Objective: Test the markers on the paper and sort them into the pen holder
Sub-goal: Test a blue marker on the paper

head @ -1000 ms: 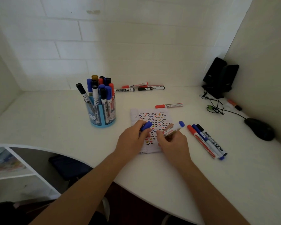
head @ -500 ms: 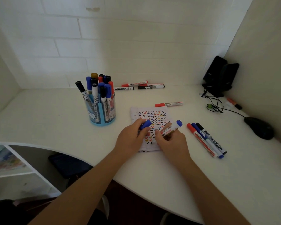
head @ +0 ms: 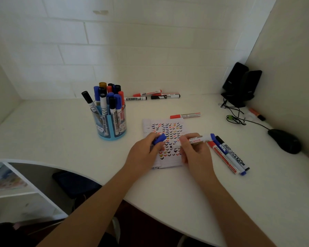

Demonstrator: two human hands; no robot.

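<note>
1. Left hand [head: 144, 154]: we find the fingers curled round a blue cap [head: 160, 139]; the hand rests on the left part of the paper [head: 165, 164].
2. Right hand [head: 194, 154]: it grasps a white marker [head: 198, 139] with a blue back end, slanted with the writing end down and to the left over the sheet; whether the tip touches the paper we cannot tell (the fingers hide it).
3. The paper lies flat on the desk [head: 61, 132], between both hands; rows of small coloured ticks cover most of it.
4. The pen holder [head: 112, 127], blue and clear, stands upright to the left of and behind the paper, apart from it; capped markers [head: 105, 98] crowd it, and one with a black cap leans out to the left.
5. Loose markers: three [head: 229, 156], red, blue and black, lie side by side just right of the right hand; one red marker [head: 185, 115] lies just beyond the paper's far edge; several more [head: 150, 96] lie along the back wall.
6. Also noted: a black mouse [head: 284, 140] at the right; two black speakers [head: 241, 84] in the corner.
</note>
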